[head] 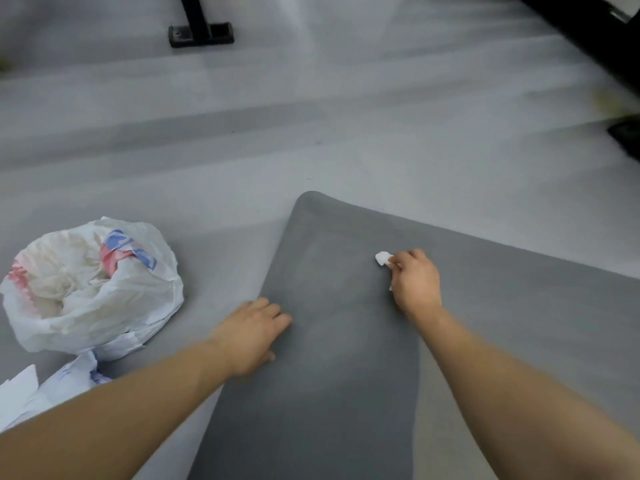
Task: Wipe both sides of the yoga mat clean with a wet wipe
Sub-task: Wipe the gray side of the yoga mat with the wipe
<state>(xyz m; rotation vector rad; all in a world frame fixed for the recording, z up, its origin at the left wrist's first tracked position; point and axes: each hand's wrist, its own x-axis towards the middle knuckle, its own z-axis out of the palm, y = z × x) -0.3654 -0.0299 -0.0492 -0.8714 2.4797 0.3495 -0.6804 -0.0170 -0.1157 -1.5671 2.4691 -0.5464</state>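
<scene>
Right hand [415,282]: fingers curled, pinching a bunched white wipe [382,258] against the grey mat [332,358]; left hand [252,336]: flat, fingers spread, pressing the mat's near left edge. Mat: flat on the floor [242,133], upper face in work, a darker, seemingly damp band showing; underside judged still to do. Plastic bag [90,285]: on floor, left of mat.

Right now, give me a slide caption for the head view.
Right hand wipes the grey yoga mat with a wet wipe while the left hand presses it flat.
</scene>
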